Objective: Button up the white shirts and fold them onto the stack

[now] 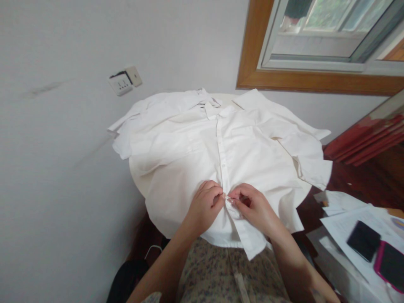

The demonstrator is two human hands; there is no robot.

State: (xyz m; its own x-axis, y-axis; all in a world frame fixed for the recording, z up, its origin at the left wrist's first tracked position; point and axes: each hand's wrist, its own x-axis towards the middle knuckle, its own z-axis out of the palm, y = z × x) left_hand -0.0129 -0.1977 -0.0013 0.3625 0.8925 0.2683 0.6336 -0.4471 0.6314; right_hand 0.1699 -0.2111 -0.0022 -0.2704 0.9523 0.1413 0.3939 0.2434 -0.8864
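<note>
At shirt placket (223, 165), both hands (204, 203) (256, 208) seemingly pinching

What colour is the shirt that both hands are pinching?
The shirt is plain white, in the head view.

white shirt (176, 155) spread flat, left hand (205, 202) and right hand (254, 206) pinching its button placket (224, 168)

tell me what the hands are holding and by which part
Both hold the white shirt by its front button strip, low down: the left hand and the right hand pinch it from either side, fingertips nearly meeting.
</note>
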